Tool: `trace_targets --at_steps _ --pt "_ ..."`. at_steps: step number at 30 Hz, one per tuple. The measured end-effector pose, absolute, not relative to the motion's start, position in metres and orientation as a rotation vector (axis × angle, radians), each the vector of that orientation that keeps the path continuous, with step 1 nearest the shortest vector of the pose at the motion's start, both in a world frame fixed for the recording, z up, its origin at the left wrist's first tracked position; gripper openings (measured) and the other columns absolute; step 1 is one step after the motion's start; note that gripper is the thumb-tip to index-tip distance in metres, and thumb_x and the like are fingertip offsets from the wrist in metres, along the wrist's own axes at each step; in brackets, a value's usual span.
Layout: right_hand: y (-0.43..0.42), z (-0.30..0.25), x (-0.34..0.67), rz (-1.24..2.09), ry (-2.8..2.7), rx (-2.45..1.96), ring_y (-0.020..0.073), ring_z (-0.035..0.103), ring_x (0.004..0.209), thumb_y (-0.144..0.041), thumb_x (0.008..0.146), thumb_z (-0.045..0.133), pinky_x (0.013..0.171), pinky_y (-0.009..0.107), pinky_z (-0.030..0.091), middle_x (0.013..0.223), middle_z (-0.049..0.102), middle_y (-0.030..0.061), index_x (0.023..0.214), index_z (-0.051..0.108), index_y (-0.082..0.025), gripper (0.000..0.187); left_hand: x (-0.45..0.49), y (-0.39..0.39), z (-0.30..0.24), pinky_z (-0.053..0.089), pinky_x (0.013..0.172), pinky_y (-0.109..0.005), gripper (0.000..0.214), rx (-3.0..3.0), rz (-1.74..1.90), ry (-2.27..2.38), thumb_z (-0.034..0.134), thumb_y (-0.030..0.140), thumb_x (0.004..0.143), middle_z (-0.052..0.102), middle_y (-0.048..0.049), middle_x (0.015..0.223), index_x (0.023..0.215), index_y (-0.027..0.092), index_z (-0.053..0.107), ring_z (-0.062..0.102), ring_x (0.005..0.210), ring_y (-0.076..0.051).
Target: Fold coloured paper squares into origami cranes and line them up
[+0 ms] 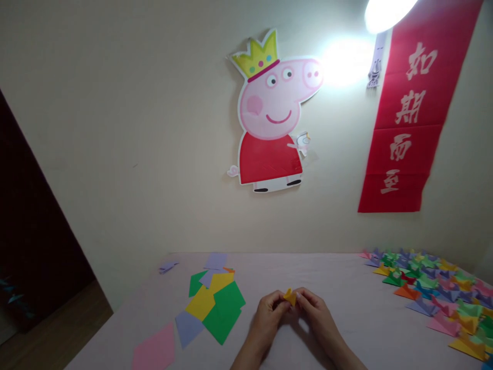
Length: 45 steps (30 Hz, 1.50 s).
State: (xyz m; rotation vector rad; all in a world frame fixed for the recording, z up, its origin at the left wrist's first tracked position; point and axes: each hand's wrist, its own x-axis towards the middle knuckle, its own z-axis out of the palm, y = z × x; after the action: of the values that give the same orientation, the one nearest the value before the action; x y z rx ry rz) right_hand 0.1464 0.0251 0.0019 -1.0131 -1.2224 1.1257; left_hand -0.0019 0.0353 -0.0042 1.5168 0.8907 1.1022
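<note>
A small folded piece of orange paper (289,296) is pinched between both of my hands just above the pale pink table (346,288). My left hand (269,311) grips its left side with closed fingers. My right hand (314,308) grips its right side the same way. Both forearms come up from the bottom edge of the view.
Loose paper squares (217,303) in green, yellow, lilac and pink lie fanned out left of my hands. Several folded paper figures (435,293) in many colours cover the table's right side. A cartoon pig cutout (271,118) and a red banner (408,113) hang on the wall behind.
</note>
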Motion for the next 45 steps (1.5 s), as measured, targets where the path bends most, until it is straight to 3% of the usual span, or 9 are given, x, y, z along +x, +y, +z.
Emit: trace_targets --at_steps 4,8,14,20,27,30,40,45 --pt "0.025 0.005 0.147 1.005 -1.347 -1.065 0.0212 0.058 0.069 -0.054 0.071 0.070 0.067 0.030 0.045 0.071 0.066 0.0036 0.076 0.069 -0.019 0.035 -0.003 0.038 -0.008 0.036 0.063 -0.025 0.040 1.541 1.083 0.950 0.052 0.054 0.087 0.054 0.0006 0.069 0.075 0.016 0.059 0.047 0.069 -0.015" --pt "0.023 0.007 0.151 0.646 -1.515 -1.196 0.0209 0.056 0.069 -0.045 0.077 0.065 0.065 0.030 0.043 0.071 0.064 0.0039 0.071 0.068 -0.022 0.024 -0.003 0.038 -0.008 0.035 0.062 -0.025 0.048 1.585 1.069 0.952 0.042 0.059 0.090 0.050 0.0010 0.068 0.072 0.017 0.056 0.044 0.067 -0.015" --pt "0.005 0.024 0.157 0.460 -1.655 -1.326 0.0196 0.055 0.067 -0.029 0.080 0.059 0.063 0.029 0.041 0.071 0.063 0.0030 0.067 0.062 -0.023 0.015 -0.002 0.030 0.005 0.041 0.068 -0.026 0.031 1.618 1.002 0.942 0.055 0.044 0.084 0.063 -0.0027 0.076 0.080 0.015 0.066 0.055 0.075 -0.018" --pt "-0.051 0.033 0.194 0.448 -1.644 -1.551 0.0180 0.058 0.067 -0.027 0.080 0.057 0.063 0.027 0.040 0.071 0.066 0.0000 0.073 0.063 -0.025 0.010 -0.001 0.033 0.009 0.045 0.070 -0.029 0.029 1.589 0.985 0.967 0.056 0.042 0.081 0.063 -0.0023 0.076 0.090 0.016 0.066 0.058 0.070 -0.018" --pt "-0.145 0.037 0.296 0.202 -1.329 -2.239 0.0231 0.061 0.061 -0.045 0.078 0.053 0.055 0.031 0.036 0.071 0.069 0.0028 0.076 0.063 -0.030 0.018 0.002 0.036 0.007 0.046 0.070 -0.029 0.028 1.596 0.987 0.987 0.058 0.041 0.081 0.063 -0.0015 0.075 0.091 0.017 0.067 0.060 0.070 -0.018" --pt "-0.157 0.045 0.338 0.123 -1.131 -2.485 0.0259 0.062 0.062 -0.044 0.077 0.054 0.054 0.032 0.034 0.073 0.071 0.0050 0.078 0.064 -0.031 0.017 0.004 0.035 0.008 0.047 0.070 -0.029 0.026 1.605 0.985 1.007 0.058 0.039 0.080 0.064 -0.0013 0.075 0.091 0.017 0.067 0.061 0.071 -0.018" --pt "-0.128 0.037 0.398 -0.044 -1.142 -2.756 0.0293 0.065 0.061 -0.034 0.080 0.055 0.051 0.034 0.030 0.074 0.071 0.0144 0.083 0.066 -0.023 0.016 0.004 0.032 0.009 0.047 0.070 -0.029 0.025 1.625 0.987 1.034 0.056 0.037 0.080 0.064 -0.0011 0.075 0.091 0.017 0.066 0.061 0.070 -0.018" --pt "-0.126 0.029 0.398 -0.055 -1.178 -2.821 0.0330 0.069 0.074 -0.038 0.088 0.041 0.054 0.034 0.036 0.082 0.073 0.0144 0.090 0.065 -0.022 0.028 0.005 0.030 0.011 0.048 0.070 -0.029 0.024 1.621 0.983 1.048 0.056 0.037 0.080 0.065 -0.0015 0.075 0.090 0.018 0.066 0.061 0.071 -0.018"
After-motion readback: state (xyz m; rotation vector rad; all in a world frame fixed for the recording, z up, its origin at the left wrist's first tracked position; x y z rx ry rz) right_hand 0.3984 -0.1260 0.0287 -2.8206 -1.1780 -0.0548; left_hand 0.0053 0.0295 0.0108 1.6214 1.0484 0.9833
